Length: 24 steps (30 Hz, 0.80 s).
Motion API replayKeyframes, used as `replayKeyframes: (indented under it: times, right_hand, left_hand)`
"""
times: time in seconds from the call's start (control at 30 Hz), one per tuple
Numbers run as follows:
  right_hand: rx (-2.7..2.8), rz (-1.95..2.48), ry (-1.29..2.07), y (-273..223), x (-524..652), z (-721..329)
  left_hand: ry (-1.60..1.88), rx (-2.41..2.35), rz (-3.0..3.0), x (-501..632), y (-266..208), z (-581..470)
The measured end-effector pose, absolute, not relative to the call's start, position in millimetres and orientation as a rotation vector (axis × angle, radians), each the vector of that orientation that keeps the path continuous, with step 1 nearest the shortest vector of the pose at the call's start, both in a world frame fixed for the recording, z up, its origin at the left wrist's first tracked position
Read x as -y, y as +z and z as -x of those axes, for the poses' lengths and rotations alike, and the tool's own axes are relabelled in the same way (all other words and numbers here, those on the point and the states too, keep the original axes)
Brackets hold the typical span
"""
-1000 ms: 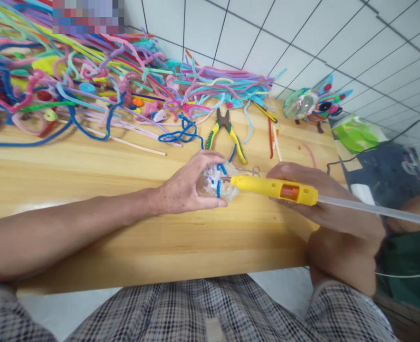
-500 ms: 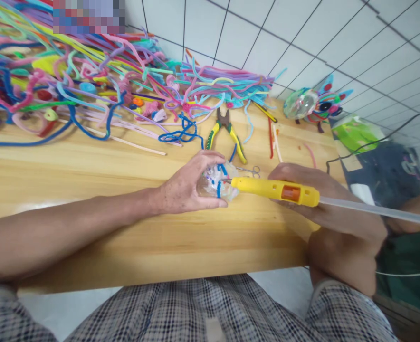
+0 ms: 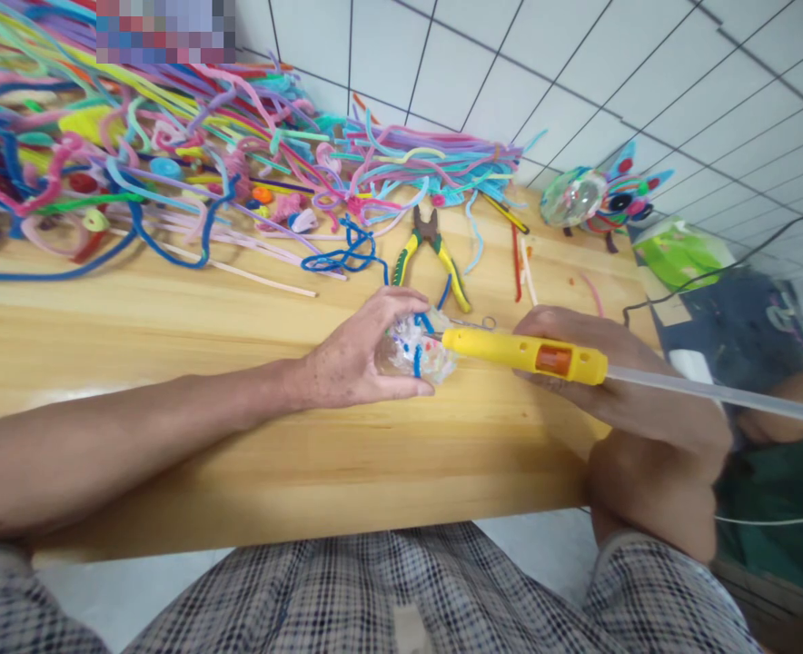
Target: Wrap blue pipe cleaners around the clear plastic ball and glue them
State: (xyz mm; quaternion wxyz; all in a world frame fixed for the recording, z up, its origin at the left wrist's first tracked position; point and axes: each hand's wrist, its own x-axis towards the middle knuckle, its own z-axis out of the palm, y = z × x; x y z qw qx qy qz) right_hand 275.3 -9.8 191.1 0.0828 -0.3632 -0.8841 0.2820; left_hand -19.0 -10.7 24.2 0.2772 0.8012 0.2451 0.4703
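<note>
A clear ball (image 3: 405, 361) with blue bands rests in a person's left hand (image 3: 351, 359) at a wooden table (image 3: 292, 481), just on the wearer's side of the pliers (image 3: 429, 232). The left hand curls around the ball, thumb on the near side, while the right hand (image 3: 612, 413), to the right of the pliers, is closed on a yellow glue gun (image 3: 497, 347), a glue stick (image 3: 701, 392) jutting from its back. The gun's nose overlaps the ball; whether its tip touches cannot be told. Crowding the work, scissors (image 3: 470, 324) lie just below and right of the pliers, partly hidden, and a blue stem (image 3: 445, 291) lies by the pliers' right handle. A blue tangle (image 3: 351, 261) sits just left of the pliers, a red stem (image 3: 517, 263) to their right. A bundle of stems (image 3: 435, 163) spreads beyond the pliers, a colorful heap (image 3: 163, 136) well to their left. Far right of the pliers stand a striped toy (image 3: 616, 218) and, past it, a green bag (image 3: 680, 254).
</note>
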Motion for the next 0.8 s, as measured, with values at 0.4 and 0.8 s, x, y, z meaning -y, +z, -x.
replayKeyframes:
  times: [0.4,0.8]
  right_hand:
    - [2.665,1.084,0.810,190.1,9.6,-275.1]
    - [2.635,1.130,0.822,191.6,10.4,-271.6]
  left_hand:
    - [1.289,-0.646,-2.124,11.1,23.6,17.6]
    - [1.277,-0.668,-2.128,11.7,23.8,17.5]
